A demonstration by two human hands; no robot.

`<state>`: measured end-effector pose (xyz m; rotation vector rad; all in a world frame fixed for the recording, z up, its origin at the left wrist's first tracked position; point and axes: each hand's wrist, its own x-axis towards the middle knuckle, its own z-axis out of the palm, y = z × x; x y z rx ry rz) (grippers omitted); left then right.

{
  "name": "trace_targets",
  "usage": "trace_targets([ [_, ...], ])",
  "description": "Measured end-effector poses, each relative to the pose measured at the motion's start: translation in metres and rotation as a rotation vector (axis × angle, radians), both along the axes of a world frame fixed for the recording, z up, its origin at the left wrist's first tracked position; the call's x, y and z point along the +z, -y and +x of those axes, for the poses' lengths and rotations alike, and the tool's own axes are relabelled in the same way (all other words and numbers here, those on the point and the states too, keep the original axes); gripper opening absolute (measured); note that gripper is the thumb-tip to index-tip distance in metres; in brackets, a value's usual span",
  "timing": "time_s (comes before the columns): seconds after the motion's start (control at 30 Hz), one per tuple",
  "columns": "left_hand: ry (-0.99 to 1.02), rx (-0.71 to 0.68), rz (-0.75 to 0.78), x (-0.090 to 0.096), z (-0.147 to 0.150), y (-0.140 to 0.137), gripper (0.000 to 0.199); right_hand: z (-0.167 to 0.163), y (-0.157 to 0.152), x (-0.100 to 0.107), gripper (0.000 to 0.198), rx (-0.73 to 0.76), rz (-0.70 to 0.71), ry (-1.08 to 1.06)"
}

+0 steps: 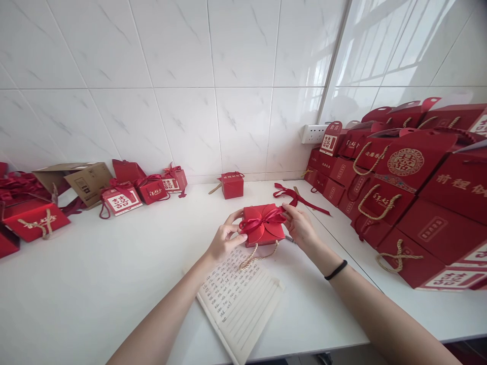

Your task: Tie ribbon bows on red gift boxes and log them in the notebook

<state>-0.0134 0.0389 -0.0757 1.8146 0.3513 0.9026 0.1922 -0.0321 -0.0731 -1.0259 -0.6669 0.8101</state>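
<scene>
A small red gift box [262, 237] with overlapping petal-shaped flaps stands on the white table. A dark red ribbon bow [263, 220] is tied across its top, and a gold twisted cord [251, 261] hangs off its front. At the box's left edge, the thumb and fingers of my left hand [227, 237] close on the left loop of the bow. My right hand [299, 223], with a black band on the wrist, pinches the right loop between thumb and fingers. Under the cord lies an open notebook [243, 309] with handwritten lines; a pen behind the box is mostly hidden.
Stacked red gift boxes [403, 203] fill the right side against the wall. Loose red ribbon [312, 203] lies behind my right hand. One small red box [232, 186] stands by the back wall. To the left are several tied boxes [122, 199] and an open cardboard carton [88, 183].
</scene>
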Motion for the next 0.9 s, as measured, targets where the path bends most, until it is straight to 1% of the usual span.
trace_targets([
  [0.07,-0.004,0.023,-0.026,0.000,0.001,0.001,0.013,-0.001,0.000,0.001,0.032,-0.009,0.013,-0.007],
  [0.2,-0.033,0.117,-0.081,0.000,0.005,0.002,0.018,-0.007,0.004,0.007,0.033,-0.018,0.062,0.013],
  [0.27,-0.055,0.164,-0.083,0.001,0.006,0.003,0.020,-0.009,0.007,0.010,0.036,-0.051,0.096,0.079],
  [0.37,-0.071,0.214,-0.063,0.005,0.006,0.005,0.021,-0.013,0.011,0.013,0.041,-0.100,0.127,0.245],
  [0.53,-0.064,0.223,-0.101,0.012,0.005,0.012,0.020,-0.022,0.016,0.012,0.042,-0.072,0.145,0.333],
  [0.67,-0.073,0.224,-0.074,0.013,0.004,0.016,0.024,-0.027,0.017,0.008,0.043,-0.063,0.139,0.468],
  [0.73,-0.087,0.204,-0.049,0.013,0.003,0.017,0.022,-0.028,0.018,0.007,0.042,-0.036,0.126,0.514],
  [0.8,-0.109,0.187,-0.017,0.012,0.003,0.017,0.022,-0.029,0.019,0.007,0.041,0.025,0.134,0.553],
  [0.9,-0.138,0.174,0.016,0.013,0.004,0.017,0.029,-0.032,0.021,0.008,0.039,0.144,0.189,0.652],
])
